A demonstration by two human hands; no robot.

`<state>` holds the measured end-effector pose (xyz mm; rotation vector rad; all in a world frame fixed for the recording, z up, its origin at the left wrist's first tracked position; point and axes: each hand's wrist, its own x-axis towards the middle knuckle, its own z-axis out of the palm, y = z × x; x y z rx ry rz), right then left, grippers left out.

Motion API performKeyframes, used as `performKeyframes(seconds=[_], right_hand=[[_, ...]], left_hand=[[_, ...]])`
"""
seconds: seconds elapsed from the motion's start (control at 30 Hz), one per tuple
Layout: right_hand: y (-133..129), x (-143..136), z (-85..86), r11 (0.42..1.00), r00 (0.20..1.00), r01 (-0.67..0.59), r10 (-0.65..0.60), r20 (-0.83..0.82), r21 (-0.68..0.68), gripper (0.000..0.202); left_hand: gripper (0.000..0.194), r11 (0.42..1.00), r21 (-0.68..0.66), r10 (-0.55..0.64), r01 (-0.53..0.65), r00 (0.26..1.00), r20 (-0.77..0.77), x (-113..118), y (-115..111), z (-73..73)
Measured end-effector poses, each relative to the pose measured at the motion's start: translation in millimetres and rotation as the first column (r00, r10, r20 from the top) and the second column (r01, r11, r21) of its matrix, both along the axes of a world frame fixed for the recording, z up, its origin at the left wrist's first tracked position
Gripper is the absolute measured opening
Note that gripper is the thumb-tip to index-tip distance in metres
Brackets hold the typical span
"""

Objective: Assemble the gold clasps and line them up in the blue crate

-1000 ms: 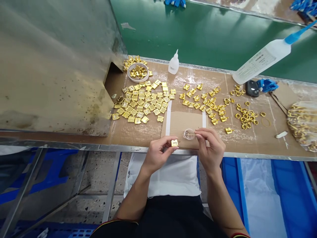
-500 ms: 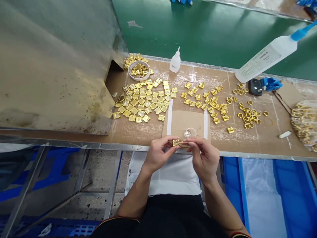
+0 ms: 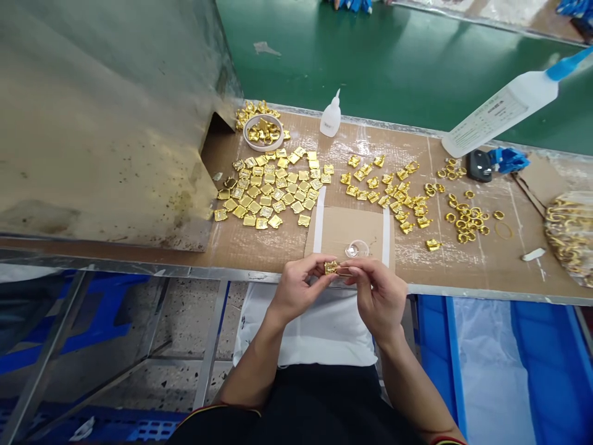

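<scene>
Just over the table's front edge, my left hand [image 3: 301,287] pinches a small gold metal piece [image 3: 330,267] between thumb and fingertips. My right hand [image 3: 380,293] is closed on a thin tweezers-like tool [image 3: 343,272], its tip at the right side of the gold piece; the fingers partly cover it. Behind my fingers, a small clear round dish [image 3: 354,249] sits on a cardboard pad [image 3: 352,225] with white tape strips. Flat square gold pieces [image 3: 266,191] lie in rows to the left. Gold pieces with loops [image 3: 393,191] are scattered to the right.
Gold rings [image 3: 467,219] lie farther right, near a bag of gold parts [image 3: 572,232]. At the back are a small dropper bottle [image 3: 330,117], a large leaning bottle [image 3: 503,111] and a black case [image 3: 479,165]. A white tape ring [image 3: 263,147] surrounds gold parts beside a metal box [image 3: 106,136].
My right hand has shifted slightly left, bringing the thin tool closer in at the gold piece. The whole view has moved a little; my left hand keeps its pinch.
</scene>
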<state>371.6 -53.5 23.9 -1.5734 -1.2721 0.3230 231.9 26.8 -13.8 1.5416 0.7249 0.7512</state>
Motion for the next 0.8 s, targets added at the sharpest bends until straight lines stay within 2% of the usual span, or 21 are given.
performKeyframes(seconds=[0.07, 0.13, 0.23, 0.43, 0.5, 0.57, 0.63, 0.7, 0.8], right_hand=[[-3.3, 3.5, -0.3, 1.000, 0.999, 0.015, -0.015, -0.031, 0.006, 0.014], [-7.1, 11.1, -0.2, 0.996, 0.996, 0.082, -0.081, -0.036, 0.029, 0.014], [-8.1, 26.4, -0.6, 0.977, 0.978, 0.196, -0.200, 0.050, 0.085, 0.013], [3.9, 41.8, -13.8, 0.984, 0.938, 0.173, -0.180, 0.296, 0.051, 0.011], [2.5, 41.9, -17.3, 0.972, 0.899, 0.218, -0.233, 0.372, 0.084, 0.029], [-3.6, 41.0, -17.1, 0.948, 0.854, 0.268, -0.316, 0.414, 0.172, 0.048], [-11.9, 38.5, -13.3, 0.925, 0.857, 0.278, -0.361, 0.369, 0.259, 0.049], [-17.5, 32.4, -5.6, 0.933, 0.911, 0.222, -0.302, 0.280, 0.284, 0.046], [-11.0, 7.6, 16.3, 0.963, 0.963, 0.001, -0.073, 0.259, 0.269, 0.033]], left_hand=[[0.023, 1.000, -0.009, 0.008, -0.008, 1.000, 0.004, 0.4, 0.0, -0.2], [0.022, 1.000, -0.006, 0.025, -0.025, 1.000, 0.009, 0.6, -0.1, -0.4], [0.020, 0.999, -0.018, 0.040, -0.039, 0.999, 0.030, 0.4, -0.4, -0.4], [0.025, 0.984, -0.171, 0.066, -0.048, 0.993, 0.099, 2.0, -0.8, 0.5], [0.031, 0.969, -0.242, 0.079, -0.046, 0.989, 0.129, 4.1, -1.1, 0.6], [0.038, 0.955, -0.290, 0.112, -0.059, 0.979, 0.173, 5.1, -1.9, 1.3], [0.043, 0.949, -0.298, 0.171, -0.098, 0.958, 0.229, 2.1, -3.5, 3.2], [0.047, 0.941, -0.305, 0.232, -0.144, 0.933, 0.277, -7.6, -6.4, 7.1], [0.049, 0.913, -0.364, 0.300, -0.182, 0.906, 0.299, -36.1, -14.5, 15.3]])
